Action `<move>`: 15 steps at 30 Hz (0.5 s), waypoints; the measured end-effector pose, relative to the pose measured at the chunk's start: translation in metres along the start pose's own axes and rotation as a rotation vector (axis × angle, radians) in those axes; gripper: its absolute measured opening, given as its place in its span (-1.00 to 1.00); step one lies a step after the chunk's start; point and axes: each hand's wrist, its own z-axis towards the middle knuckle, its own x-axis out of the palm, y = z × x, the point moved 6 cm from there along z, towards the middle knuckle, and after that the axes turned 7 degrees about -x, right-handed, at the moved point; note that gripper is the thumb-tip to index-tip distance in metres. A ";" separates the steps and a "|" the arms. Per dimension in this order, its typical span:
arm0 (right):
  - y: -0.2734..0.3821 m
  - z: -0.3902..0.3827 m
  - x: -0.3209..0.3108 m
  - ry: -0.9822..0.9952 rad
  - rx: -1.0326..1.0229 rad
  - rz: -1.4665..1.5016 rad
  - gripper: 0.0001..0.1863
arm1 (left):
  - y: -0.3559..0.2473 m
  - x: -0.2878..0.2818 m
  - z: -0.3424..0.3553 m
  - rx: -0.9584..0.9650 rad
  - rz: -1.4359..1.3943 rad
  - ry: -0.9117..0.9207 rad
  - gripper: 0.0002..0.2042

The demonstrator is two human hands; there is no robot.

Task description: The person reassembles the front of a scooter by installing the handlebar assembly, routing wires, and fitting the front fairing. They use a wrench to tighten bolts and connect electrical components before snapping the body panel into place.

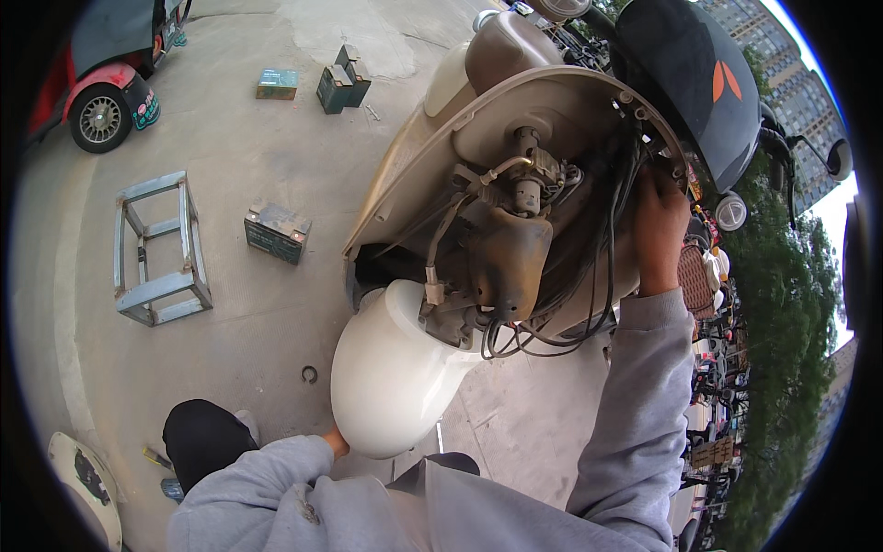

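In front of me is a scooter [405, 193] with the front panel off, its steering column [527, 198] and a dusty brown inner cover [509, 262] exposed. My right hand [660, 225] reaches into the upper right of the opening, beside a bundle of black cables [614, 225]. Its fingers look curled there, but their tips and whatever they hold are hidden by the shell. Low down, my left hand [339, 443] rests at the lower edge of the white front fender [391, 382]; its fingers are out of sight behind it. A connector [433, 293] hangs on a wire at the column.
Left on the concrete are a metal frame [198, 281], a battery [278, 234] and several more batteries [342, 85]. A black ring-shaped piece [310, 374] lies near my knee [207, 442]. A cream panel [85, 488] is at lower left, a red vehicle [99, 78] beyond.
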 end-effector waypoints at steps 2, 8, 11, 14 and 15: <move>-0.003 0.000 0.001 -0.003 -0.025 0.057 -0.71 | 0.002 0.015 0.003 -0.014 0.048 0.020 -0.54; -0.009 -0.002 0.001 0.032 -0.026 0.057 -0.72 | 0.010 0.038 0.007 -0.046 0.129 0.048 -0.55; -0.008 -0.001 0.002 0.089 0.026 0.046 -0.73 | 0.008 0.035 0.006 -0.063 0.151 0.054 -0.56; -0.002 0.000 0.003 0.110 0.061 0.050 -0.74 | 0.005 0.027 0.003 -0.077 0.173 0.061 -0.57; -0.003 -0.001 0.003 0.127 0.102 0.048 -0.74 | 0.004 0.024 0.003 -0.086 0.178 0.061 -0.57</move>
